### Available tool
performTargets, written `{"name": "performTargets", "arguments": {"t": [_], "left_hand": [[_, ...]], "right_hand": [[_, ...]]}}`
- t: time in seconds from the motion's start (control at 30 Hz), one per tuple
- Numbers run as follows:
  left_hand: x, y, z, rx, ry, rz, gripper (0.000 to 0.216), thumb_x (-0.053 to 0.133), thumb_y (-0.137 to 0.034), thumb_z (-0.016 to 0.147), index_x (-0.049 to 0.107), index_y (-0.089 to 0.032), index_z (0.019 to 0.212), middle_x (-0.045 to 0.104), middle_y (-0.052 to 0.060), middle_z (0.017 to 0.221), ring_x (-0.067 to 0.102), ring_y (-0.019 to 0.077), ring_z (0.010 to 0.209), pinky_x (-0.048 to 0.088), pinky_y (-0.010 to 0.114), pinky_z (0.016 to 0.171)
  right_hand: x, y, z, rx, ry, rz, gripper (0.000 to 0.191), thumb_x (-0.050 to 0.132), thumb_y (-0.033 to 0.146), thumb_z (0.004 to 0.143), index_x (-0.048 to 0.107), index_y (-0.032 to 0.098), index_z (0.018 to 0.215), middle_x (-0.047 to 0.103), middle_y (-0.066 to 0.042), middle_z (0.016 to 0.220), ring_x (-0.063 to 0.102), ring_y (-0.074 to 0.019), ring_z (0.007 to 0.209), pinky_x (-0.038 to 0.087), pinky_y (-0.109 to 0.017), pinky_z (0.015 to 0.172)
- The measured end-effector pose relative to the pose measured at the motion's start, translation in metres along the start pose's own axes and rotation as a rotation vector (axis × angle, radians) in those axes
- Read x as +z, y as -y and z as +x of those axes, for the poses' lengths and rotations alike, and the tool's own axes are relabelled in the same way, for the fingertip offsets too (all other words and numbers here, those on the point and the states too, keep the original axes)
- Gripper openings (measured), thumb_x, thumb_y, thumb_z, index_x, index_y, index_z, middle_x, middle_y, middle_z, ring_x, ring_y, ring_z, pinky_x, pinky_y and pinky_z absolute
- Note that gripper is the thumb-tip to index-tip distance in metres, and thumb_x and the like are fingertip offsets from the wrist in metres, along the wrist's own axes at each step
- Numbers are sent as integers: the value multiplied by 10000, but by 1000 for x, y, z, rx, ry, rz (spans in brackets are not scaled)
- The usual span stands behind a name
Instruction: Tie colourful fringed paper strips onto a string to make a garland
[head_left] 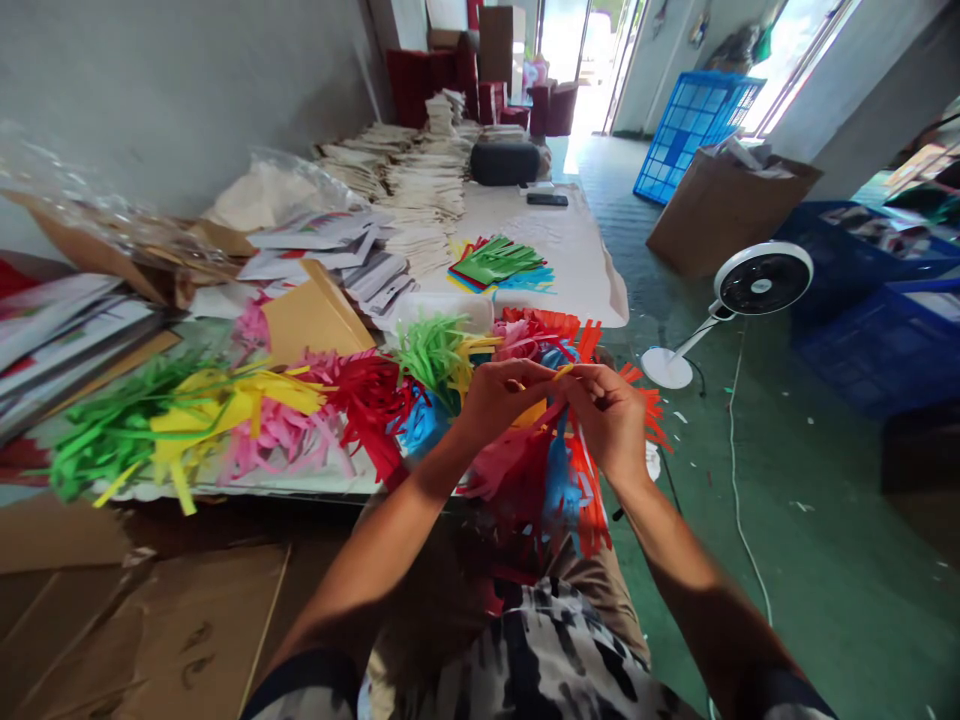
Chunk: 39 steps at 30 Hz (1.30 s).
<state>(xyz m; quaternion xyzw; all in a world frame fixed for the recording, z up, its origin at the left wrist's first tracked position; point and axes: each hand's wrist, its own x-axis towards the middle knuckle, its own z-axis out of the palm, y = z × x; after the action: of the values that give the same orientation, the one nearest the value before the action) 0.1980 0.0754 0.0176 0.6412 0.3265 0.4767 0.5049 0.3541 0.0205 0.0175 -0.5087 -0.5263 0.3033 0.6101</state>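
Note:
My left hand (499, 395) and my right hand (609, 415) meet above my lap, fingertips pinched close together. Between them is a small yellow paper strip (562, 371), its far end hidden by the fingers. Red, pink and blue fringed paper tassels (561, 475) hang just below the hands, over my legs. Along the table's front edge to the left lie more tassels: dark red (371, 400), pink (289, 440), yellow (232, 400) and green (120, 415). A light green tassel (433, 350) sits right behind my left hand.
Flat fringed paper sheets (502, 262) lie on the white tabletop (581, 255), with a phone (547, 200) and a black case (506, 163) farther back. Stacked cloth pieces (424, 185) and envelopes (315, 310) stand left. A fan (761, 280), cartons and blue crates are on the floor at right.

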Motion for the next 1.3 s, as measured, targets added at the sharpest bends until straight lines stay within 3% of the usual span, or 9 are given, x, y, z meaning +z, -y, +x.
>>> {"name": "performTargets", "arguments": {"t": [0.27,0.43,0.6,0.73,0.87,1.0,1.1,1.3], "left_hand": [[2,8,-4,-33,-53,-60,273,880,-434,789,853,-195,916,802,37,810,662,137,662,464,237,583],[5,8,-8,-8,-80,-27,220,817,-406,861,815,-195,925,765,19,818,660,132,716,467,234,619],[8,-1,-12,71,-137,103,124,713,-302,909,758,-186,898,744,12,852,635,113,719,438,211,595],[8,-3,-15,145,-113,305,151,715,-330,923,780,-199,960,784,19,872,640,107,671,447,216,578],[11,-4,-20,240,-193,477,118,698,-277,945,799,-218,940,805,22,895,665,121,696,495,247,651],[17,-9,-24,279,-301,479,105,684,-221,929,788,-233,921,810,12,910,707,144,778,539,272,753],[17,-8,-23,187,-292,335,108,670,-278,951,766,-232,973,805,18,937,723,152,818,556,276,785],[5,-1,-19,-133,-53,-140,362,851,-485,804,754,-171,955,784,44,855,732,166,746,576,275,707]], "right_hand": [[1,2,-1,-12,2,7,130,710,340,905,740,218,938,546,49,617,523,-116,562,397,-248,524],[1,1,-3,4,9,-2,134,692,351,927,725,223,949,629,30,678,555,-118,572,391,-242,509],[1,0,-6,4,8,-82,159,671,361,951,729,214,970,690,13,707,573,-118,569,398,-240,514],[-2,-5,-7,7,-1,-147,181,656,371,958,729,209,990,727,-11,763,622,-134,621,444,-254,565],[-2,-9,-8,-11,4,-193,198,658,393,958,735,212,984,742,-22,806,641,-146,660,472,-270,607],[1,-5,-9,18,29,-195,222,647,412,969,738,209,970,734,-18,775,627,-143,641,469,-272,606],[2,-3,-9,39,42,-174,228,650,421,967,734,210,976,743,-24,788,636,-148,647,474,-273,607],[1,-5,-9,53,40,-168,217,652,403,958,720,197,957,722,-22,752,614,-150,635,460,-272,595]]}}
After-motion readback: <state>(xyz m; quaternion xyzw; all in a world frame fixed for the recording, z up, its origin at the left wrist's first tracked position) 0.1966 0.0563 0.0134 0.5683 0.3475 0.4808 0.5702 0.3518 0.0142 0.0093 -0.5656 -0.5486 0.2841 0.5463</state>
